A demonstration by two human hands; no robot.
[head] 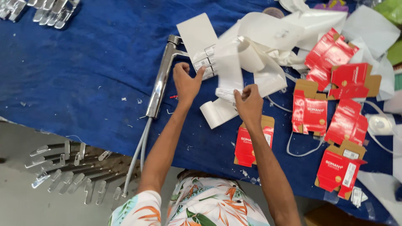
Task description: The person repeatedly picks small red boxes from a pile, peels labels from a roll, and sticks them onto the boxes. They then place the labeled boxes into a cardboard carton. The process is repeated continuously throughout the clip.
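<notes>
Both hands, left hand (pixel 186 81) and right hand (pixel 249 102), pinch white label strip (pixel 228 69) over blue cloth (pixel 92 62) beside grey floor (pixel 25 201).

Single view, worn on the head, looking steeply down and slightly forward from close above a blue-covered table (pixel 83 62). Near edge of the table and a strip of grey floor (pixel 25 209) at the bottom, patterned shirt (pixel 209 205) directly below. No second view.

cloth (pixel 96 54): blue | label strip (pixel 228 67): white | boxes (pixel 310 111): red | shirt (pixel 209 205): floral white, orange, green
</notes>
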